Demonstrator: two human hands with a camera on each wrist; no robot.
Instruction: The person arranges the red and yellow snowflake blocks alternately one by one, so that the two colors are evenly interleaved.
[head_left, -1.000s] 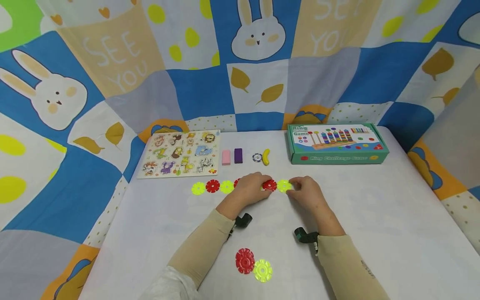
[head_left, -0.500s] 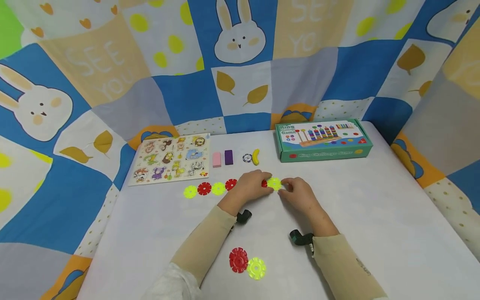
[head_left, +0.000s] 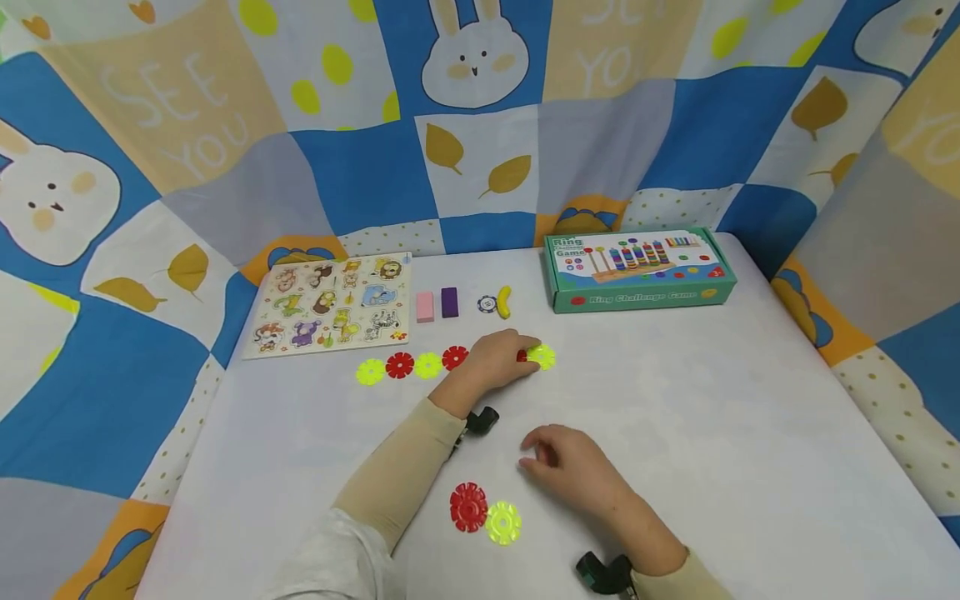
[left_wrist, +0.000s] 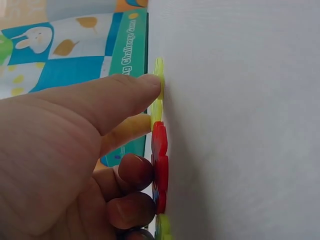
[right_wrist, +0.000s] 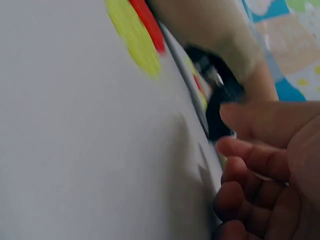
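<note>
While my left hand [head_left: 491,360] touches the end lime disc [head_left: 544,357] with relaxed, parted fingers, my right hand [head_left: 576,468] hangs empty, half-curled; loose red disc [head_left: 468,507] nearby.

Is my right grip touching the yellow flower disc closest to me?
Apart. The head view shows it plainly: bare white table separates the right grip from the yellow disc's upper edge.
</note>
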